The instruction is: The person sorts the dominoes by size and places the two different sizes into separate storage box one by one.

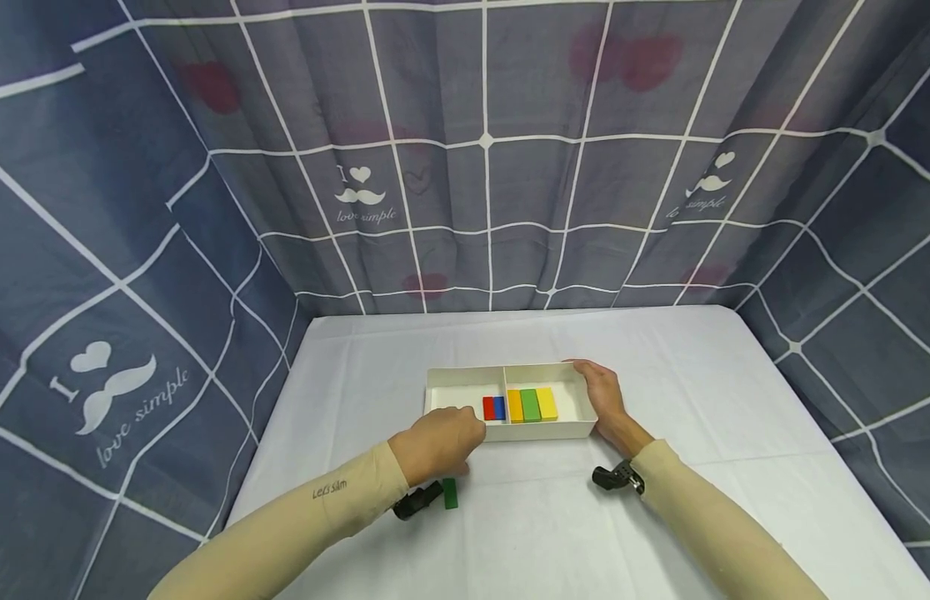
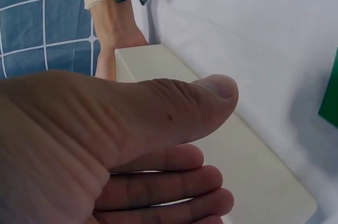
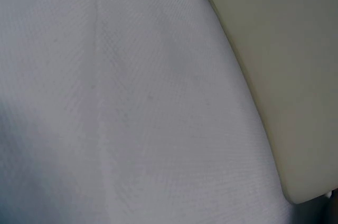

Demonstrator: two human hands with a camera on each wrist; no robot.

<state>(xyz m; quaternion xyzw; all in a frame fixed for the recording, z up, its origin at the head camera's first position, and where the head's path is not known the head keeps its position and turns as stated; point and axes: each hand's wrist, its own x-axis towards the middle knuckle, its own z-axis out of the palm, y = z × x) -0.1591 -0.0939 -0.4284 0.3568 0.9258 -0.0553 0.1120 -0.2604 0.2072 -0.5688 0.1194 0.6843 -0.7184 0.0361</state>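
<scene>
A shallow off-white box (image 1: pixel 547 431) stands on the bench (image 1: pixel 660 350), split by a divider (image 1: pixel 505 382) into 2 compartments. The left compartment holds 2 blocks, a red block (image 1: pixel 488 408) and a blue block (image 1: pixel 499 408), side by side next to the divider. The right compartment holds 3 in a row: an orange block (image 1: pixel 515 406) nearest the divider, a green block (image 1: pixel 530 406) in the middle and a yellow block (image 1: pixel 547 404) last. Outside, a dark green block (image 1: pixel 450 493) lies on the bench on the near side of the box, close to the left hand (image 1: pixel 441 439).

The left hand is at the near wall of the box, its thumb straight and its fingers loosely bent; nothing shows in its grasp. The right hand (image 1: pixel 603 396) grasps the box's right end, fingers reaching round toward the far corner.

Both arms wear beige sleeves (image 1: pixel 292 521), with a black strap (image 1: pixel 618 477) at each wrist. A white cloth covers the bench. Blue-grey curtains (image 1: pixel 435 192) surround it on 3 sides, printed with white grid lines, hearts, moustaches and lettering.
</scene>
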